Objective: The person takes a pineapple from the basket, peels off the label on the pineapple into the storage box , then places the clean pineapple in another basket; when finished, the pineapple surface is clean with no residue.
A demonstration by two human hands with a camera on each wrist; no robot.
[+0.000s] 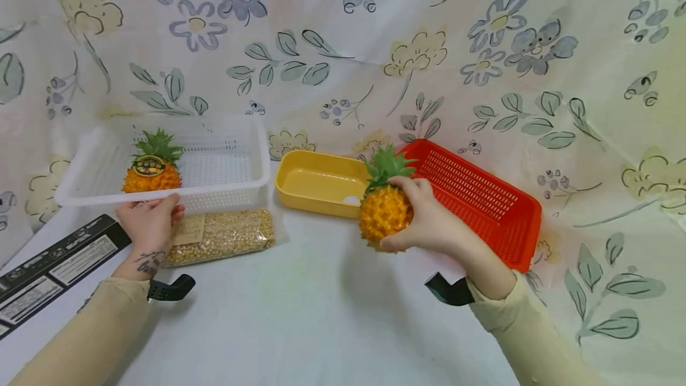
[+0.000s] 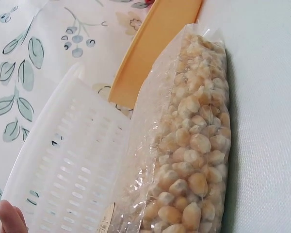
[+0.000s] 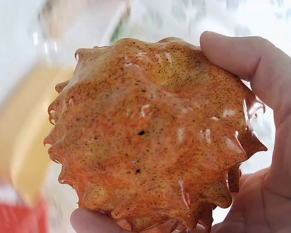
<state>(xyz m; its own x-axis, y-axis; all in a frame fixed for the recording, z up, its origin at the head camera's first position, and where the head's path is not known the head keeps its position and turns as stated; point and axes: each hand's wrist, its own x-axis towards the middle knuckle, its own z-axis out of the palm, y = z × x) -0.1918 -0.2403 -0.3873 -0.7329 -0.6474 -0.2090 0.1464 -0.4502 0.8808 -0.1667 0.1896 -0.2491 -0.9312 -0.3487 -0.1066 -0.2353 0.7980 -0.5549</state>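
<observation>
A: Where's the pineapple (image 1: 386, 219)?
B: R hand (image 1: 436, 219) has it, crown up, off the table (image 1: 289, 314), in front of the yellow tub (image 1: 316, 198) & the L end of the red basket (image 1: 471, 189).
A: Grip?
B: Firm, I'd say: thumb low, fingers up near the crown, curled round its R side. Base bare in the R wrist view.
A: Which step?
B: Prob. mid-carry; can't tell which way. Next move calls for a steady hold & enough height to clear the rims.
A: Arm pose?
B: R forearm angles in from lower R, palm facing in twd the fruit. L forearm comes up from lower L.
A: & L hand (image 1: 146, 225)?
B: At the white basket's (image 1: 230, 192) front rim, looks like a narrow pinch on it. 2nd pineapple (image 1: 152, 180) sits inside.
A: Nearby?
B: Kernel bag (image 1: 230, 234) just in front of that basket, black box (image 1: 59, 267) left of L hand.
</observation>
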